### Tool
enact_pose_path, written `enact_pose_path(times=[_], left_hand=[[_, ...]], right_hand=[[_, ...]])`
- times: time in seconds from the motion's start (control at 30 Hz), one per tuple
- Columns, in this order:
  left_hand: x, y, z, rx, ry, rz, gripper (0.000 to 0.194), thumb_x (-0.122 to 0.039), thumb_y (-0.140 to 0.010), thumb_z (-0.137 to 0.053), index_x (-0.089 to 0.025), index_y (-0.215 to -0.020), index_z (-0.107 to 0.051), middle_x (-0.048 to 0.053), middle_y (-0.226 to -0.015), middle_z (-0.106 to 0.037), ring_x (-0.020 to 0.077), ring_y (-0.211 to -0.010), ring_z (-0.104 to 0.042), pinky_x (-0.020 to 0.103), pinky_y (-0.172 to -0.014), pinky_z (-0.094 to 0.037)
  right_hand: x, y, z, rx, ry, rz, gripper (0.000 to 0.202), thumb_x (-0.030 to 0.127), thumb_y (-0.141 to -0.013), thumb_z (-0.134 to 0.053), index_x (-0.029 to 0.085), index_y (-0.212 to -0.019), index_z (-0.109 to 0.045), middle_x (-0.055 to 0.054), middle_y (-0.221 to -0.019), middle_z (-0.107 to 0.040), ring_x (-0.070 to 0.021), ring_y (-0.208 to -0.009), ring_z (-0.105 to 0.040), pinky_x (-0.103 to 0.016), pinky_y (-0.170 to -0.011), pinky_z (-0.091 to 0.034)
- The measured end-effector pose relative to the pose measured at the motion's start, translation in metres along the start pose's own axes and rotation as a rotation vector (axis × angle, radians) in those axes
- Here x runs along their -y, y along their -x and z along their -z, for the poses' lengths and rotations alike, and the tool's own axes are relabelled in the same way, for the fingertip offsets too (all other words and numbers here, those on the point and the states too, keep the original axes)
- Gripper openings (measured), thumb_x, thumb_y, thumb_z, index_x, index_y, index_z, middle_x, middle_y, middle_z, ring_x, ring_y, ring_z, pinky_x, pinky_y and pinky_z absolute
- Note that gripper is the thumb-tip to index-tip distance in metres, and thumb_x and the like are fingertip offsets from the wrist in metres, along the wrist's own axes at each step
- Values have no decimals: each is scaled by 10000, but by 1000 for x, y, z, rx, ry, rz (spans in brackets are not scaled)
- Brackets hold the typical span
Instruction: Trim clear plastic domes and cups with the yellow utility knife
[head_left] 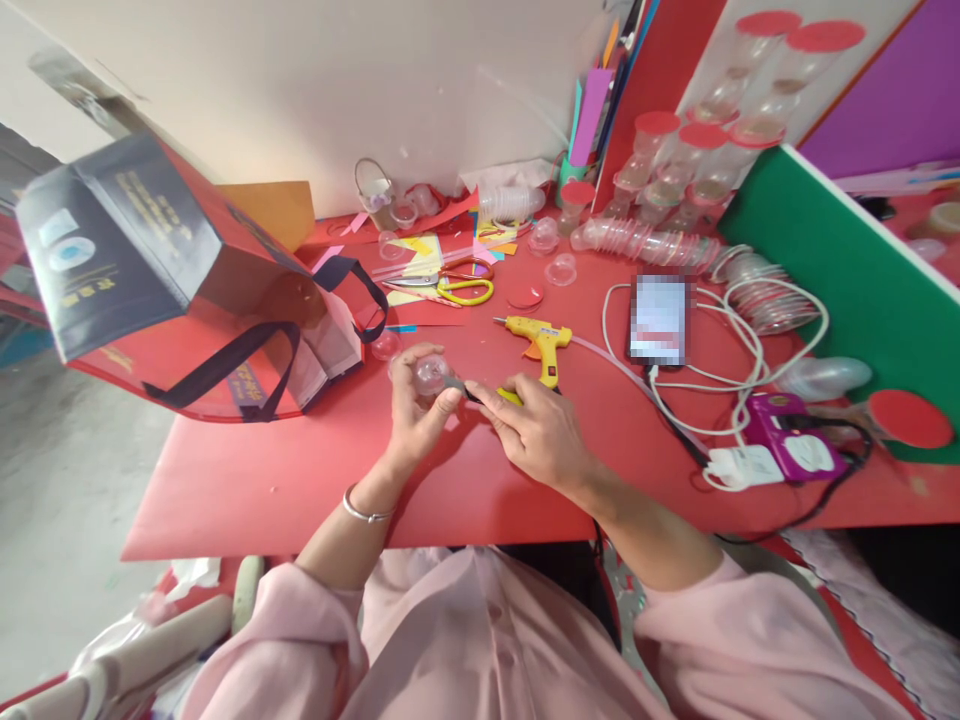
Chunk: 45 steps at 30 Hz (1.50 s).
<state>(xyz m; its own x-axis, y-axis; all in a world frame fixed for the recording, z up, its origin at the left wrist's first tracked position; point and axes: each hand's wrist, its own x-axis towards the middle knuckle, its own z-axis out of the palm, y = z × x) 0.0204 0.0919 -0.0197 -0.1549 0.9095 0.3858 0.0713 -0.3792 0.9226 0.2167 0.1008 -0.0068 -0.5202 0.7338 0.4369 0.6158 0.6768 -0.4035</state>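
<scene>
Pink shirt (pixel 472 640) nearest, head view. Left hand (pixel 412 412) cradles clear plastic cup (pixel 430 374), likely bracing it; right hand (pixel 536 428) grips yellow-black tool (pixel 510 396), tip at left thumb. Glue gun (pixel 553 342) just beyond right grip, presumably for reach.

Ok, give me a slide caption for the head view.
Left hand holds a clear plastic cup, right hand a yellow-and-black tool; glue gun beyond.

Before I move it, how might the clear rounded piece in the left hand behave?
The clear rounded piece looks thin-walled, so it is probably light and may dent if squeezed. Its shiny surface could be slippery against the left hand, and its curved side might roll on the red table.
</scene>
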Motion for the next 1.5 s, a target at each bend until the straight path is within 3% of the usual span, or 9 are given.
enact_pose_path(times=[0.43,1.03,1.17,1.5], left_hand=[[9,1,2,-45,-75,-80,539,-436,-845,-763,-254,-1268,-485,108,-1317,-508,144,-871,-623,316,-771,-575],[12,1,4,-37,-42,-81,489,-400,-849,-766,-255,-1240,-511,103,-1297,-520,140,-860,-627,298,-751,-567],[12,1,4,-50,-39,-85,467,-407,-845,-772,-252,-1208,-522,95,-1262,-536,162,-937,-622,288,-762,-567],[8,1,2,-10,12,-54,493,-393,-858,-758,-258,-1245,-485,100,-1306,-505,124,-821,-637,269,-684,-578]], right_hand=[[1,1,-2,-31,-6,0,438,242,-1015,-514,358,-1429,-595,-38,-948,-625,-153,-839,-562,-266,-705,-424],[-1,1,-3,-76,-3,37,415,264,-1014,-540,344,-1415,-612,-29,-927,-614,-144,-808,-559,-265,-680,-399],[-1,1,-2,-85,30,33,398,280,-1025,-523,348,-1404,-621,-35,-939,-621,-146,-813,-547,-266,-685,-396],[0,1,-2,-69,-20,32,400,276,-1026,-521,337,-1409,-618,-35,-925,-617,-141,-815,-568,-264,-680,-407]])
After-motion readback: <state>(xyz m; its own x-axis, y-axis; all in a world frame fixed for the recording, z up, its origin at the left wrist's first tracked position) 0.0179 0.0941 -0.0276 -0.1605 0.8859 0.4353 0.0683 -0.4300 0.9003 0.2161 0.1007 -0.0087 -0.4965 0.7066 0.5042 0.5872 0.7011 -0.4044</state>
